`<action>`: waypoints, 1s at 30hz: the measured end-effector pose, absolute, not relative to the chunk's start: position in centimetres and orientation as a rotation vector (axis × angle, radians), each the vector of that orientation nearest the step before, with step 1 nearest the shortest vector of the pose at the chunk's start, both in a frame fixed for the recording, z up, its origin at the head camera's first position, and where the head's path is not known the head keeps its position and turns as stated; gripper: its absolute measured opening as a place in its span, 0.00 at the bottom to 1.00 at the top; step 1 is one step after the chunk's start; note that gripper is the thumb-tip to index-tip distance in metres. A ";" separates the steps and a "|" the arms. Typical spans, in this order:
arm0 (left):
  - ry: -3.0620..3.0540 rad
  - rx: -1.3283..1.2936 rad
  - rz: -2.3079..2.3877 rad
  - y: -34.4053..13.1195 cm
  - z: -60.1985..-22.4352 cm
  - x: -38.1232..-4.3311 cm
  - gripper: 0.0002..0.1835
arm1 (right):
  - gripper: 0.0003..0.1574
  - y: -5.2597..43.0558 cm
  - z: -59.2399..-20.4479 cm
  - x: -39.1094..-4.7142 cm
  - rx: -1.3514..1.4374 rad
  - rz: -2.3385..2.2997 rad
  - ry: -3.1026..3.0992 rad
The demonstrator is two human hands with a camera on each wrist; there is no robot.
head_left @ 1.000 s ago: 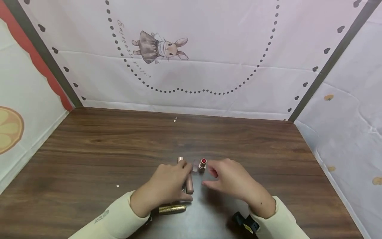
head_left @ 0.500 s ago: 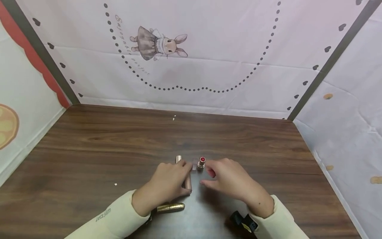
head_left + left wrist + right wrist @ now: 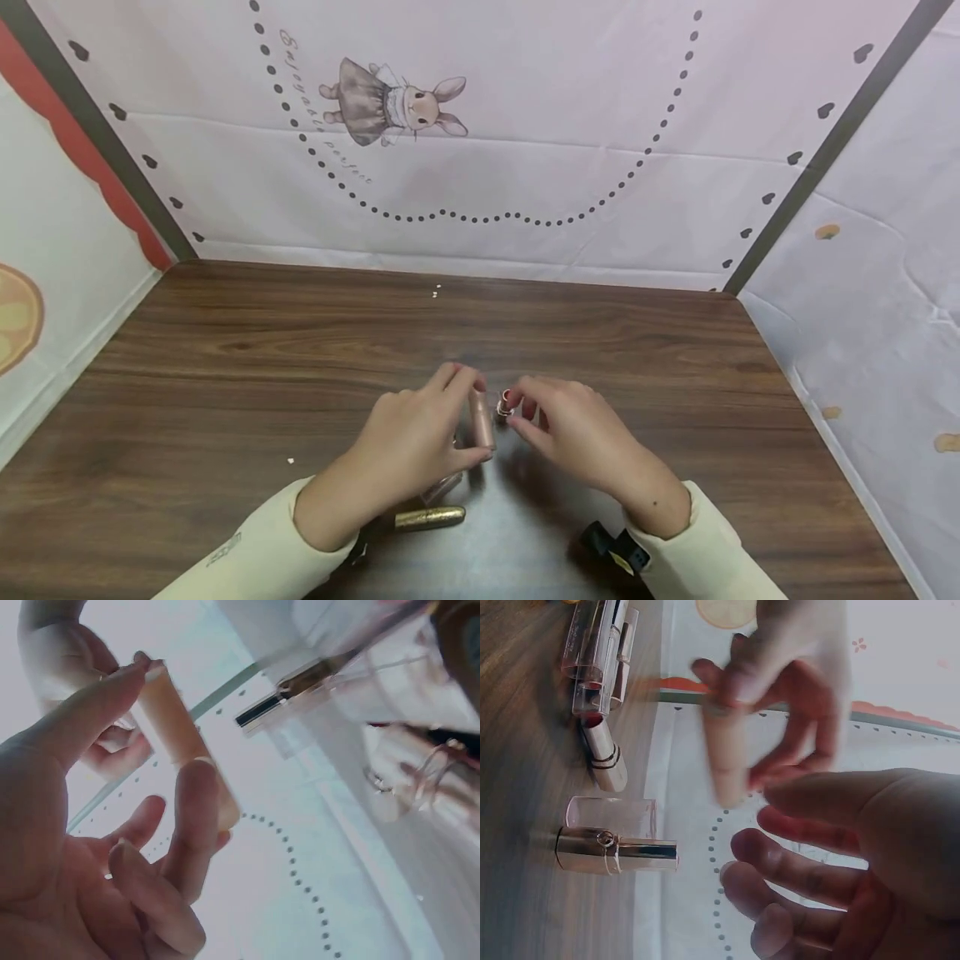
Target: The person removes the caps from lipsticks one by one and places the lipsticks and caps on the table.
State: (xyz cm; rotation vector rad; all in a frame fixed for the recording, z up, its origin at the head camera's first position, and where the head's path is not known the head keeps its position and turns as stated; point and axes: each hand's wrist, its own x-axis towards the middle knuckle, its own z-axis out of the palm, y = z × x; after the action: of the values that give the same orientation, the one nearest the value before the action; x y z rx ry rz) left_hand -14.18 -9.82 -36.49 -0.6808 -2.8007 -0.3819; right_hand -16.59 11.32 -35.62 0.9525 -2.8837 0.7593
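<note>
The pale backdrop cloth [image 3: 525,92] reads "Enjoyable", then seemingly "perfore".

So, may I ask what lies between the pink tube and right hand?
The head view shows a lipstick and, faintly, a clear cap between the pink tube and right hand.

A plain, pinkish-beige tube [image 3: 483,422] slants in the left grip [image 3: 405,446], held between thumb and fingers, seemingly clear of the surface [image 3: 600,358]. A shiny gold lipstick [image 3: 619,852], red-tipped in the head view, stands upright and uncapped.
</note>
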 end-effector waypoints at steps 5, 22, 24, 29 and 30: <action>-2.728 -0.689 -0.478 -9.8 -35.6 -13.6 0.42 | 0.09 11.2 -35.5 -16.6 0.900 0.893 -2.829; -2.804 -0.717 -0.945 -10.2 -34.0 -12.7 0.38 | 0.28 11.3 -36.3 -17.0 1.251 0.877 -2.452; -2.821 -0.715 -0.967 -10.2 -33.9 -12.7 0.38 | 0.26 11.3 -36.4 -17.0 1.262 0.841 -2.438; -2.853 -0.718 -0.979 -10.3 -33.9 -12.8 0.36 | 0.23 11.4 -36.6 -17.2 1.297 0.780 -2.416; -2.867 -0.714 -0.980 -10.3 -33.9 -12.8 0.36 | 0.23 11.4 -36.6 -17.3 1.308 0.768 -2.413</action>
State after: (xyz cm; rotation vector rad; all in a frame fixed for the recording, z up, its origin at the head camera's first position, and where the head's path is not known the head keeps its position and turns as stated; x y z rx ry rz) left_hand -12.83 -10.25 -33.92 -0.7144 -2.8672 -0.9799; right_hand -17.25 11.38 -36.65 1.3081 -2.4128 0.7676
